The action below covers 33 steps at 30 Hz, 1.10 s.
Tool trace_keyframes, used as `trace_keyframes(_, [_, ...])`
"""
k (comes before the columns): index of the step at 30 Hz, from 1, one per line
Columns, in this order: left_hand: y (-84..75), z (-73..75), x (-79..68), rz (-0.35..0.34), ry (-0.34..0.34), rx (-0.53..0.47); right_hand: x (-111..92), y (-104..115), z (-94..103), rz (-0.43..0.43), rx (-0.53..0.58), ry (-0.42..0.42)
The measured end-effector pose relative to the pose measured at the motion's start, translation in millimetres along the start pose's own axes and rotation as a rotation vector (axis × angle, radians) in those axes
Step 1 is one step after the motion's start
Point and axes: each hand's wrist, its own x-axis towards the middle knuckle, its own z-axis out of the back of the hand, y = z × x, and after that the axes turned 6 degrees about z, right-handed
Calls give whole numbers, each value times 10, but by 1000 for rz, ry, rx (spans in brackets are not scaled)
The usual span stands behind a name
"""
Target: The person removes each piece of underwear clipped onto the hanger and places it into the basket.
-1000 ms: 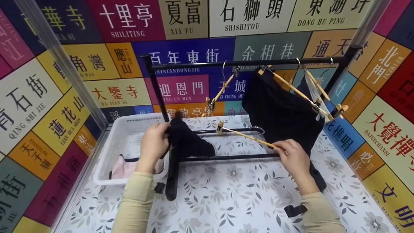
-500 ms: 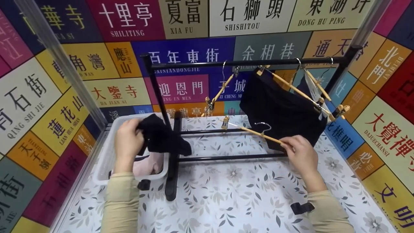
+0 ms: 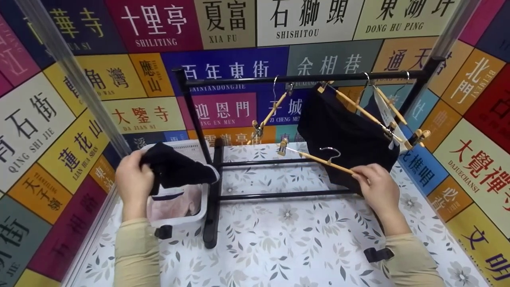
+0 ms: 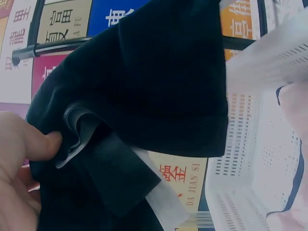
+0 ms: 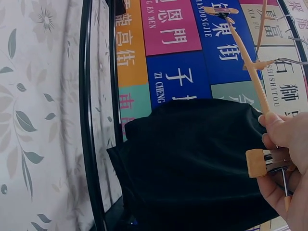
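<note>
My left hand (image 3: 133,183) pinches a crumpled black garment (image 3: 173,165) by its edge, above the white basket (image 3: 204,201) at the left. In the left wrist view, a dark flap and a whitish strip, perhaps labels, hang from the black cloth below the thumb. At the right, my right hand (image 3: 378,191) grips one end of a wooden clip hanger (image 3: 318,160), which slants down toward the hand. Its far clip (image 3: 283,147) holds nothing. The near clip (image 5: 256,163) shows beside my fingers in the right wrist view.
A black rack (image 3: 239,82) stands in the middle, with a bare clip hanger (image 3: 275,105) on its bar. A large black garment (image 3: 346,135) hangs at the right, close behind my right hand. Pink cloth (image 3: 171,206) lies in the basket. Sign-printed walls enclose the flowered tabletop (image 3: 287,243).
My left hand has carried the black garment leftward, from beside the rack's left post to over the basket. My right hand has shifted slightly right with the hanger.
</note>
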Motion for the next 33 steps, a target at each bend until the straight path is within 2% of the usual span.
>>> trace_keyframes(3, [76,24,-7,45,-43,7,4,0,17,5,-2,1])
trace_keyframes(8, [230,21,-23,78,-103,28,-10,2,29,-6,3,5])
trace_keyframes(15, [405,-90,-95,132,-87,66,-22,7,47,-8,0,-3])
trace_keyframes(19, [508,-223,-162,117,-78,62,-29,8,53,-12,-3,-5])
trace_keyframes(25, [583,-434,-251,87,-31,35,-42,-3,47,-9,-5,-8])
trace_keyframes(29, [573,-526,-289,102,51,28,-51,-7,45,-9,-7,-5])
trace_keyframes(33, [542,-583,-336,154,152,77,-56,-4,50,-17,-8,-2])
